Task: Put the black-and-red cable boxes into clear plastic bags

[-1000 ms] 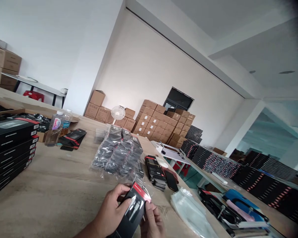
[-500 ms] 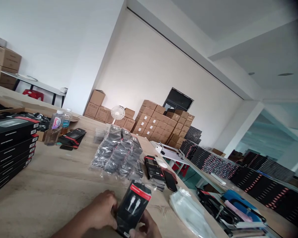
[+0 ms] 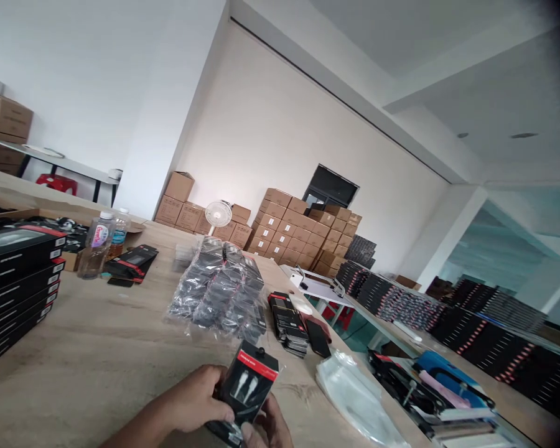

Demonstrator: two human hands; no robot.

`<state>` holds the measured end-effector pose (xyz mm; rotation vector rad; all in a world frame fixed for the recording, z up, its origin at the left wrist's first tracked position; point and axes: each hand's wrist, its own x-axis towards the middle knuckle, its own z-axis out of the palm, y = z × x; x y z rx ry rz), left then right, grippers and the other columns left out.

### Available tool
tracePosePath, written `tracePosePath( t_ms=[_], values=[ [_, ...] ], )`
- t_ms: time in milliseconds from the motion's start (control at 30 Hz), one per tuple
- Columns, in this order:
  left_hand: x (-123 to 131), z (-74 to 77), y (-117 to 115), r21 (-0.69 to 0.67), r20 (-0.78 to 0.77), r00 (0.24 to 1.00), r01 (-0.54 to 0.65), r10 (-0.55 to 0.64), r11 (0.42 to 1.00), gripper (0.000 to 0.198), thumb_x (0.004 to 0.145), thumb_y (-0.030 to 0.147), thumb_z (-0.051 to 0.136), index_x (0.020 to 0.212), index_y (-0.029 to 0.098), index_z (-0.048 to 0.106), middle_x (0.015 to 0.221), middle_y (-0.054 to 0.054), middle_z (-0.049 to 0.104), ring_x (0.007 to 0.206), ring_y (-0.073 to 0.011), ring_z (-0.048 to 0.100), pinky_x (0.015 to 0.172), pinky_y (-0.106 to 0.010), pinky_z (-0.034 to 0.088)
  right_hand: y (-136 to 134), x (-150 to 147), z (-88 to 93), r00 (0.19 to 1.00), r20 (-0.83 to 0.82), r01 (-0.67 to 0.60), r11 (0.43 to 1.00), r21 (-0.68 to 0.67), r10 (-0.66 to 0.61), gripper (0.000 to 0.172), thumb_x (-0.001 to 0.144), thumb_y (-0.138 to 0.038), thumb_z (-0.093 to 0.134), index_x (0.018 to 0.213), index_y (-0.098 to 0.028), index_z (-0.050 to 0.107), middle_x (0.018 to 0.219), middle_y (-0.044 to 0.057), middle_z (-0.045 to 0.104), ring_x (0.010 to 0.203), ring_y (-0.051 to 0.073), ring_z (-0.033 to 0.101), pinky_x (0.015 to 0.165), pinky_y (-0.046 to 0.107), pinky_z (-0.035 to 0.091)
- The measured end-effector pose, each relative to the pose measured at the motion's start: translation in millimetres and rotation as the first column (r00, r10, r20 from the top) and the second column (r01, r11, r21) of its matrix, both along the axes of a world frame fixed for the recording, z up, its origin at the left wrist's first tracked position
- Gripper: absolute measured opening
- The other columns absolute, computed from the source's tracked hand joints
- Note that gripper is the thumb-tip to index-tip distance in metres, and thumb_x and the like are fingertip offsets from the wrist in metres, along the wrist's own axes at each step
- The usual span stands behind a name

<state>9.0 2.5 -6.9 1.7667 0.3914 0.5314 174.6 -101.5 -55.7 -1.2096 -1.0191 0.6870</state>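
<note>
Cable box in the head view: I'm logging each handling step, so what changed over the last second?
The left hand slid off the front of the cable box to its left edge; the right hand dropped from its right side to beneath it. Both hands kept hold. The bagged cables and bottles stayed put.

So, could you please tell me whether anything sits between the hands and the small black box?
Nothing visible does: the left hand and the right hand both hold the black box directly, above the table.
</note>
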Motion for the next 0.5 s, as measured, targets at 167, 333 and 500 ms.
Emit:
tracePosePath(
  t_ms=[167, 333, 500],
  values=[
    [4.0, 6.9, -18.7, 0.037, 0.027, 0.994, -0.106, 0.105, 0.994, 0.047, 0.065, 0.02, 0.069, 0.111, 0.021, 0.06, 0.104, 0.0, 0.069, 0.094, -0.0218, 0.061, 0.08, -0.027, 0.046, 5.7, 5.9, 24.6, 0.975, -0.197, 0.104, 0.995, 0.01, -0.1, 0.043, 0.062, -0.055, 0.079, 0.083, -0.02, 0.067, 0.075, 0.003, 0.072, 0.07, 0.02, 0.065, 0.069, 0.03, 0.051],
    [9.0, 7.9, -28.1, 0.078, -0.016, 0.996, -0.082, 0.084, 0.994, 0.04, 0.065, 0.019, 0.067, 0.104, 0.023, 0.064, 0.097, 0.001, 0.072, 0.083, -0.0205, 0.063, 0.07, -0.025, 0.045, 5.3, 9.1, 23.9, 0.899, -0.395, 0.169, 0.982, -0.086, -0.189, 0.045, 0.056, -0.055, 0.082, 0.081, -0.022, 0.065, 0.069, -0.001, 0.072, 0.066, 0.02, 0.067, 0.061, 0.027, 0.053],
    [15.0, -2.9, -26.4, 0.17, -0.023, 0.989, -0.142, 0.147, 0.975, 0.023, 0.073, 0.025, 0.062, 0.095, 0.022, 0.066, 0.091, 0.001, 0.072, 0.079, -0.0207, 0.063, 0.07, -0.026, 0.043, 1.8, -10.6, -13.5, 0.841, -0.355, 0.414, 0.908, -0.067, -0.409, 0.055, 0.058, -0.054, 0.081, 0.1, -0.021, 0.069, 0.097, 0.004, 0.076, 0.097, 0.026, 0.069, 0.077, 0.028, 0.055]
  ],
)
